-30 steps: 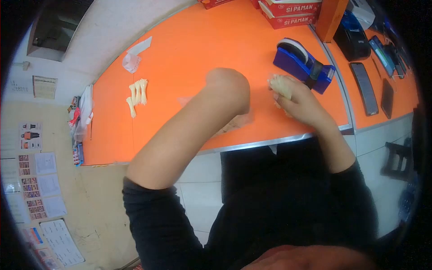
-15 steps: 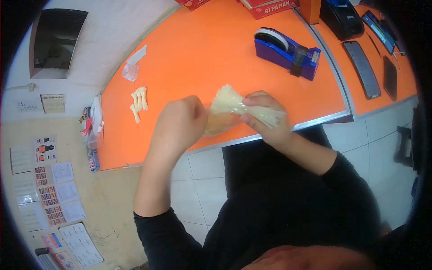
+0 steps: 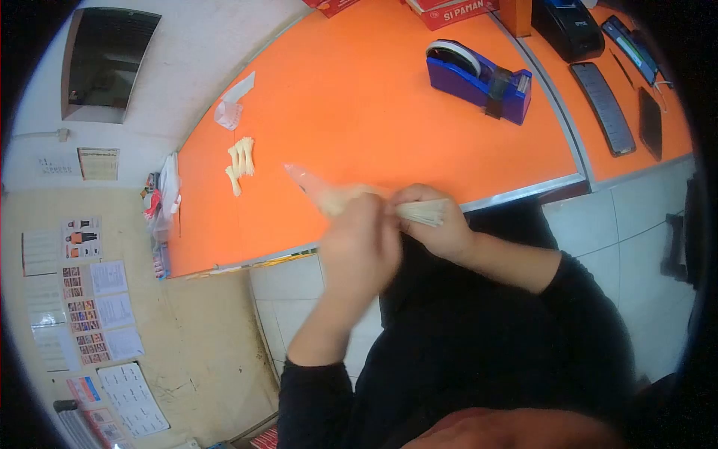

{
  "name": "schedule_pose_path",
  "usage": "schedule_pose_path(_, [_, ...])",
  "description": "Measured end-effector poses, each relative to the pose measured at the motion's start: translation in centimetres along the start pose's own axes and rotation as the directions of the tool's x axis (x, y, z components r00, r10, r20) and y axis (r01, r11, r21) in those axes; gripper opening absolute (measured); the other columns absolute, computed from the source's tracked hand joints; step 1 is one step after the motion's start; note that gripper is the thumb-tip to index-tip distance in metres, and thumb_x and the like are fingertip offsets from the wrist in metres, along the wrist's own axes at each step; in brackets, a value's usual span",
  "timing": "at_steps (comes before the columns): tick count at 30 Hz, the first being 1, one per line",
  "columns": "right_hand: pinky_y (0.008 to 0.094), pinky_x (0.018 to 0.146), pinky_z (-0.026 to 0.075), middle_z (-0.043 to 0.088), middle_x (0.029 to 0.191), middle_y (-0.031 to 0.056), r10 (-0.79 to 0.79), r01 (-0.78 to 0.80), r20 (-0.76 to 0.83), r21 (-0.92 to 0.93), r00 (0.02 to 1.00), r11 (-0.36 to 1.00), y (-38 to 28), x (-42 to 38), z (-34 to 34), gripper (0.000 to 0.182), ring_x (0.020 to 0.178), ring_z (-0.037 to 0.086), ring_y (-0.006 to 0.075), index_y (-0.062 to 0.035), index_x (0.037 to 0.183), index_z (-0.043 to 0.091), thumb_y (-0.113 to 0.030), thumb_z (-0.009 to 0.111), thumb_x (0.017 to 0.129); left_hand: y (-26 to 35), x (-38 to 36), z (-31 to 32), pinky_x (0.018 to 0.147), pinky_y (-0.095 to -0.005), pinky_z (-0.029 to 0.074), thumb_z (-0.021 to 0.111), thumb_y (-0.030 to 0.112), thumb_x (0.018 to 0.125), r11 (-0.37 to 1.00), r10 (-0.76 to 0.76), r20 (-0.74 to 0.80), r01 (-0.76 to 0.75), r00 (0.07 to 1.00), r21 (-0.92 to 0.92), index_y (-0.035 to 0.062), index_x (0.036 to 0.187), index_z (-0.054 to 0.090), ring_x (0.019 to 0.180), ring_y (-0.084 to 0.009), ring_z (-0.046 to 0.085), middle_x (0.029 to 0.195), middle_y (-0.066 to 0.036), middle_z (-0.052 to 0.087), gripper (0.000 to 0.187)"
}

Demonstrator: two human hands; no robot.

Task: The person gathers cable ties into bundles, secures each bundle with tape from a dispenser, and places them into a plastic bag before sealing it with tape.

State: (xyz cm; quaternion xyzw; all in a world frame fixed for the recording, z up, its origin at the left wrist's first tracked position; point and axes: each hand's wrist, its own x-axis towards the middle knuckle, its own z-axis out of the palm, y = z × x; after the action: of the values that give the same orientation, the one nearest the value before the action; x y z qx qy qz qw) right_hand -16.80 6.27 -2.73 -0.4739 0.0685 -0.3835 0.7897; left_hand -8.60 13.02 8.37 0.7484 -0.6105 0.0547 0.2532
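Both hands meet near the front edge of the orange table (image 3: 359,97) in the head view. Right hand (image 3: 441,228) has its fingers closed around a bundle (image 3: 425,212) of thin pale strands, whose end sticks out from the grip. Left hand (image 3: 359,243) is blurred, its fingers curled in close against the other hand; whether it grips the bundle or only touches it, I cannot tell. Clear plastic (image 3: 307,179) reaches out past the left hand over the table, with something pale inside it beside the knuckles.

Well apart, toward the table's left side, several small pale bundles (image 3: 244,157) lie together, and crumpled paper (image 3: 228,114) lies beyond them. On the right sits a blue tape dispenser (image 3: 464,84); past the metal strip lie a phone (image 3: 603,108) and a black machine (image 3: 570,31). Red boxes (image 3: 449,15) stand at the far edge.
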Motion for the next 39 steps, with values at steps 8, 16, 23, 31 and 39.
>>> schedule_pose_path(8, [0.0281, 0.084, 0.049, 0.055, 0.104, 0.0061, 0.298, -0.244, 0.032, 0.662, 0.954, 0.709, -0.1, -0.8, -0.5, 0.024, 0.098, 0.056, 0.0145, -0.0041, 0.109, 0.048, -0.006, 0.056, 0.087, 1.0, -1.1, 2.6, 0.053, -0.0348, 0.044, 0.06, 0.006, 0.074, 0.998, 0.05, -0.155, -0.044, 0.987, 0.041, 0.0044, 0.077, 0.056, 0.056, -0.0276, 0.055, 0.064, -0.011, 0.053, 0.006])
schedule_pose_path(16, [0.0314, 0.082, 0.046, 0.055, 0.1, 0.008, 0.096, -0.101, 0.033, 0.207, 0.995, 0.973, -0.6, 0.2, -0.2, 0.017, 0.092, 0.054, 0.017, -0.0037, 0.105, 0.051, -0.013, 0.05, 0.091, 0.9, -2.0, 3.4, 0.053, -0.0371, 0.044, 0.059, 0.005, 0.072, 0.996, 0.076, -0.158, -0.083, 0.985, -0.04, 0.0043, 0.076, 0.055, 0.058, -0.0301, 0.054, 0.065, -0.011, 0.053, 0.006])
schedule_pose_path(23, [0.0359, 0.082, 0.044, 0.056, 0.094, 0.0117, 0.112, 0.086, 0.29, -0.593, 0.951, 0.801, -0.6, 1.5, -1.4, 0.026, 0.093, 0.054, 0.0228, -0.002, 0.104, 0.055, -0.017, 0.057, 0.083, 0.5, -3.4, 4.3, 0.052, -0.0368, 0.044, 0.06, 0.007, 0.073, 0.983, 0.146, -0.119, -0.158, 0.982, -0.097, 0.0039, 0.076, 0.056, 0.058, -0.0296, 0.055, 0.063, -0.012, 0.053, 0.006])
schedule_pose_path(31, [0.0335, 0.079, 0.047, 0.059, 0.1, 0.0138, -0.078, 0.393, 0.426, -0.727, 0.901, 0.563, -2.2, 0.7, -3.1, 0.03, 0.089, 0.059, 0.0232, -0.0041, 0.108, 0.056, -0.01, 0.06, 0.079, -0.5, -3.4, 3.5, 0.052, -0.0369, 0.045, 0.06, 0.009, 0.077, 0.98, 0.057, -0.152, -0.084, 0.987, -0.181, 0.0046, 0.078, 0.056, 0.059, -0.0303, 0.055, 0.065, -0.013, 0.055, 0.006])
schedule_pose_path(39, [0.0348, 0.074, 0.047, 0.06, 0.098, 0.0162, 0.114, 0.15, 0.307, -0.714, 0.945, 0.683, 1.9, 3.6, -0.9, 0.023, 0.086, 0.059, 0.0272, -0.0021, 0.099, 0.058, -0.016, 0.058, 0.08, -2.4, -3.5, 3.6, 0.051, -0.0367, 0.043, 0.062, 0.006, 0.075, 0.967, 0.038, -0.158, -0.076, 0.987, -0.242, 0.004, 0.074, 0.054, 0.055, -0.03, 0.053, 0.063, -0.012, 0.053, 0.008])
